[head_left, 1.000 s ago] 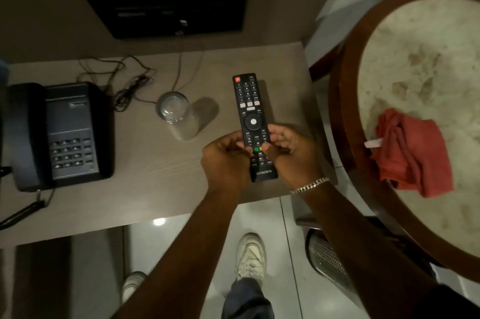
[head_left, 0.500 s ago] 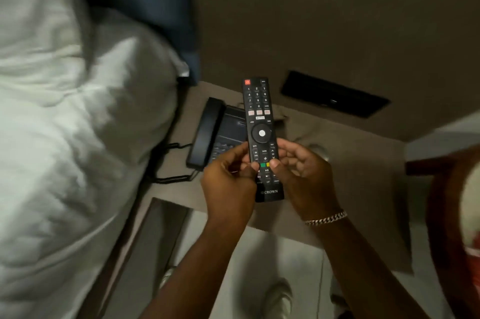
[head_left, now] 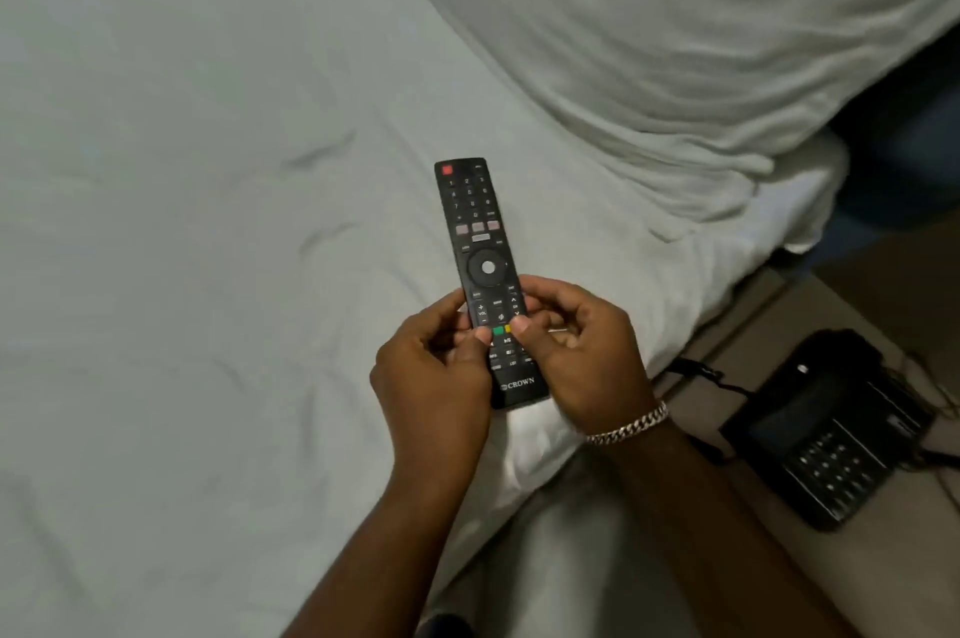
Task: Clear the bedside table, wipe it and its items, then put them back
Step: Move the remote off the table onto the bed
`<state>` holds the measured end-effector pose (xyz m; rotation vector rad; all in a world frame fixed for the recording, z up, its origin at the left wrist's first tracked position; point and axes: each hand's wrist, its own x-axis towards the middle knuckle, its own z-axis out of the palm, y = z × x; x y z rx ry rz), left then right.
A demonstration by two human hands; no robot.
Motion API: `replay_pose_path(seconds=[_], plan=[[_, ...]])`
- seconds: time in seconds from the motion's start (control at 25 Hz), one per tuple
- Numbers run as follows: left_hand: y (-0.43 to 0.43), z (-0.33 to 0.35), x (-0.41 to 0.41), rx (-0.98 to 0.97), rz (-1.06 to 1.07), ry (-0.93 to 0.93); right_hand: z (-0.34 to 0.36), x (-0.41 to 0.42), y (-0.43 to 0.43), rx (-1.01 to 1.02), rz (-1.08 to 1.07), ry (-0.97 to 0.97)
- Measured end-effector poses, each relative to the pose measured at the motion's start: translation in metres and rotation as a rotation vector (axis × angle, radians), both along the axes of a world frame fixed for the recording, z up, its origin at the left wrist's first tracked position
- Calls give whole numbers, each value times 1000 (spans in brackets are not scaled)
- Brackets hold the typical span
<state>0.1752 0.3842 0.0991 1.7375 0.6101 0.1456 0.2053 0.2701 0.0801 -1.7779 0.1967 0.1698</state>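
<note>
A black TV remote [head_left: 478, 232] with a red power button is held face up above the white bed sheet [head_left: 182, 273]. My left hand [head_left: 434, 377] grips its lower left side and my right hand [head_left: 582, 356], with a silver bracelet on the wrist, grips its lower right side. Both thumbs rest on the buttons near the green and yellow keys. The bedside table [head_left: 883, 580] shows at the lower right with a black desk phone [head_left: 831, 434] on it.
A large white pillow [head_left: 701, 39] lies at the top right of the bed. Phone cords [head_left: 701, 372] trail between the mattress edge and the table. A dark blue headboard panel [head_left: 904, 159] stands behind the pillow.
I have turned left from the bedside table to the bed, carrying the remote in both hands. The glass, round table and red cloth have left the view.
</note>
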Motion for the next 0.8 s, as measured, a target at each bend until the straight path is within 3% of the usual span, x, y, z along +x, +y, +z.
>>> replay_pose_path(seconds=[0.24,0.48,0.6,0.8], plan=[[39,-9,34,166,31,32,-5,29,41,-88,-43,-5],[-24,1,27,521,-54,-309,-10,-1,-54,20,-340,-51],[-107,-3,12,374,-224,-342,-13,-34,-141,4,-478,-41],[-275,-34,-39,65,-673,-56,-30,-115,-298,-224,-632,3]])
